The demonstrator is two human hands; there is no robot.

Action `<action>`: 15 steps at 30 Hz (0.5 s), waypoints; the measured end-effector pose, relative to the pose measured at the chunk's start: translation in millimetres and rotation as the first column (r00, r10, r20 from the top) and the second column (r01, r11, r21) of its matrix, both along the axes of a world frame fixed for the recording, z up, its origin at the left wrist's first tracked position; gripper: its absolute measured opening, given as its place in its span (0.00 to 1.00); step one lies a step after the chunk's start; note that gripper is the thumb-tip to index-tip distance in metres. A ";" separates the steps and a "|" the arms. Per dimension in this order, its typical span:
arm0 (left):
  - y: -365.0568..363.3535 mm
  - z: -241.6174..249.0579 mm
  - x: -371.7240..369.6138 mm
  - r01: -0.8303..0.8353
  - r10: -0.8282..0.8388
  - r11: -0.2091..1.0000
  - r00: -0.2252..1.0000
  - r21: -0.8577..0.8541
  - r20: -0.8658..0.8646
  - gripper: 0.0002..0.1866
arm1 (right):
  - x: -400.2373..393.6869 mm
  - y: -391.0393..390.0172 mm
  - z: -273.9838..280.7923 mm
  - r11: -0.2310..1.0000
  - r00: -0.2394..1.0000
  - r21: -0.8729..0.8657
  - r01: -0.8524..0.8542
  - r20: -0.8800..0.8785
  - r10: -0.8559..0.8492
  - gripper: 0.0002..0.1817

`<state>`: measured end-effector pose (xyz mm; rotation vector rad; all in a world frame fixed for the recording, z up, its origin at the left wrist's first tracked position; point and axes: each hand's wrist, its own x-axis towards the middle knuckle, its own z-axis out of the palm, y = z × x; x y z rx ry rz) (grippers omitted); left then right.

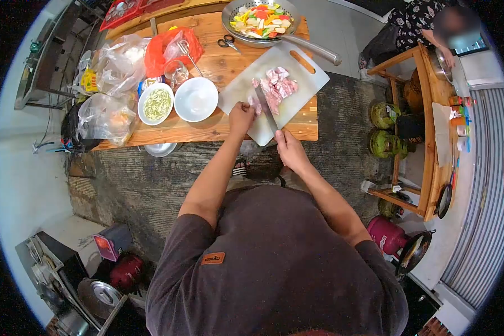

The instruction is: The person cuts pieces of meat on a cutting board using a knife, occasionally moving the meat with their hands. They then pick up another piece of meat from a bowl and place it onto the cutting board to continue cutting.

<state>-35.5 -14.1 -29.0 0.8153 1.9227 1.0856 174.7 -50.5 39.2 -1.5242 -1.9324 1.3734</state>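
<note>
My right hand [289,147] is wrapped round the handle of a knife [267,112], whose blade lies over the white cutting board [309,92]. Left of the blade, my left hand [242,119] has its fingers pressed together on a piece of raw meat [254,105]. Chopped raw meat [281,87] is piled on the board, mostly right of and beyond the blade. An empty white bowl [196,99] stands left of the board, with a bowl of shredded greens [157,105] beside it.
A pan of cut vegetables [261,21] stands beyond the board, near black scissors [228,42]. Plastic bags [117,64] and an orange bag [173,47] lie at the table's left. A person [420,28] is by a wooden table [425,134] at the right, with gas cylinders [382,143] beneath.
</note>
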 end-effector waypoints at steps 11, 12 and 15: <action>6.0 11.3 6.6 -0.050 0.048 0.998 0.998 -0.047 -0.042 0.12 | -9.0 20.7 12.2 0.981 0.999 -0.190 -0.036 -0.034 0.030 0.25; 5.8 14.1 7.2 -0.046 0.043 0.998 0.998 -0.048 -0.047 0.11 | -7.3 22.0 14.9 0.962 0.996 -0.272 -0.041 -0.087 0.018 0.25; 5.2 19.4 6.1 -0.029 0.027 0.998 0.998 -0.047 -0.055 0.10 | -1.7 24.8 17.5 0.912 0.983 -0.407 -0.052 -0.180 -0.024 0.26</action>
